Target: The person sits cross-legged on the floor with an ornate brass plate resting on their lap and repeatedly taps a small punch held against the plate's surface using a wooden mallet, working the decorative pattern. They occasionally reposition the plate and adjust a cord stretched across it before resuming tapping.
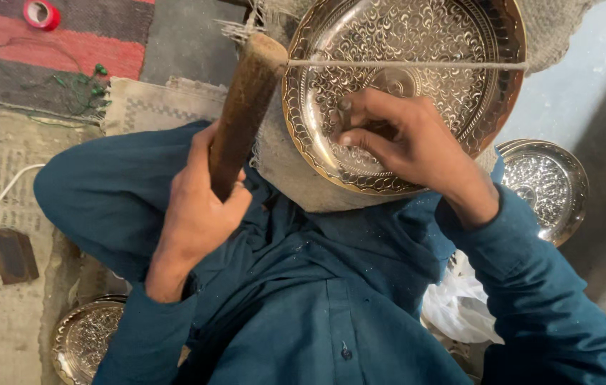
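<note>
A round engraved brass plate [417, 36] leans on a burlap-covered pad [289, 171] over my lap. A taut string [403, 64] runs across its face. My left hand [196, 207] is closed around a thick wooden handle [246, 93], which rises to the plate's left rim. My right hand [410, 142] rests on the lower middle of the plate. Its fingertips pinch a small dark tool [342, 117] against the metal, and most of the tool is hidden by the fingers.
A second engraved plate [545, 182] lies on the floor at right, and a third [85, 339] at lower left. A white plastic bag [460, 306] sits by my right arm. On the mats at left are a red tape roll [40, 14], a dark block [13, 254] and a white cable [0, 196].
</note>
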`<act>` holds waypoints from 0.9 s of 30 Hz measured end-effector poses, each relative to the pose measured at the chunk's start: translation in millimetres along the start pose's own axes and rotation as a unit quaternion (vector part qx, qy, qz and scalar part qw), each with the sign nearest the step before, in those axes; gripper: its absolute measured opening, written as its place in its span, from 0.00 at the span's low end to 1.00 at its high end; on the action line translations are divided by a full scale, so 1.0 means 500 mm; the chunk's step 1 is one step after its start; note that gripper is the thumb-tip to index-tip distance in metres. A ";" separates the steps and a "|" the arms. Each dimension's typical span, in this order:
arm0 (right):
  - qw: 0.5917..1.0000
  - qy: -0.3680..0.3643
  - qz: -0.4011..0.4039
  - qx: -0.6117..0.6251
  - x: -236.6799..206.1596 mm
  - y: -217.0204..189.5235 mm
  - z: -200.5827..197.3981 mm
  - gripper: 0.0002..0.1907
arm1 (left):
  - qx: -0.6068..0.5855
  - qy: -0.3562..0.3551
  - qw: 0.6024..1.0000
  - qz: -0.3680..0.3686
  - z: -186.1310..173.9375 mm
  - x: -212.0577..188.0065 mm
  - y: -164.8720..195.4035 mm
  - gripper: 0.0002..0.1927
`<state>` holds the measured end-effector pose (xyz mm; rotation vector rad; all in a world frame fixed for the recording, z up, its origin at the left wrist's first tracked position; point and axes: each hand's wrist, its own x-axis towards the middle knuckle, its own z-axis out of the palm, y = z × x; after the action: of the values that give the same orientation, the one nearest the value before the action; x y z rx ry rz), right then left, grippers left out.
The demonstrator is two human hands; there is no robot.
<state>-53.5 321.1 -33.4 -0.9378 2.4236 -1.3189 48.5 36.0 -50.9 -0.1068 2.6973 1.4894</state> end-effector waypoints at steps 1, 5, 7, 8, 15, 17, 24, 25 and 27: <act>1.000 -0.001 0.000 -0.006 0.001 -0.001 0.000 0.17 | -0.009 -0.003 1.000 -0.003 0.008 -0.001 0.001 0.36; 1.000 -0.007 0.005 0.030 0.003 -0.002 0.003 0.15 | 0.005 0.021 0.997 0.077 0.011 0.006 0.008 0.37; 1.000 -0.003 -0.004 0.018 0.003 0.000 0.005 0.14 | 0.052 0.038 0.989 0.136 0.005 0.013 0.016 0.37; 1.000 0.000 -0.009 0.011 0.003 0.002 0.005 0.14 | 0.086 0.044 0.983 0.153 -0.001 0.018 0.020 0.37; 1.000 0.004 -0.015 0.014 -0.001 0.021 0.008 0.15 | -0.017 0.034 0.999 -0.005 -0.018 0.049 0.059 0.36; 0.999 0.005 -0.032 0.002 -0.001 0.028 0.008 0.15 | 0.052 0.034 0.986 0.155 -0.028 0.056 0.067 0.40; 1.000 -0.004 -0.016 -0.005 -0.002 0.042 0.011 0.13 | 0.153 0.017 0.959 0.237 -0.040 0.065 0.086 0.44; 1.000 -0.002 -0.019 -0.011 -0.001 0.042 0.012 0.11 | 0.212 0.016 0.956 0.204 -0.041 0.064 0.086 0.44; 1.000 -0.006 -0.010 -0.007 0.001 0.041 0.011 0.10 | 0.327 0.018 0.935 0.134 -0.044 0.063 0.085 0.43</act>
<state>-60.1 325.1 -53.0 -0.9729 2.4230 -1.3004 13.0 39.0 -6.0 0.2757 3.1675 0.5446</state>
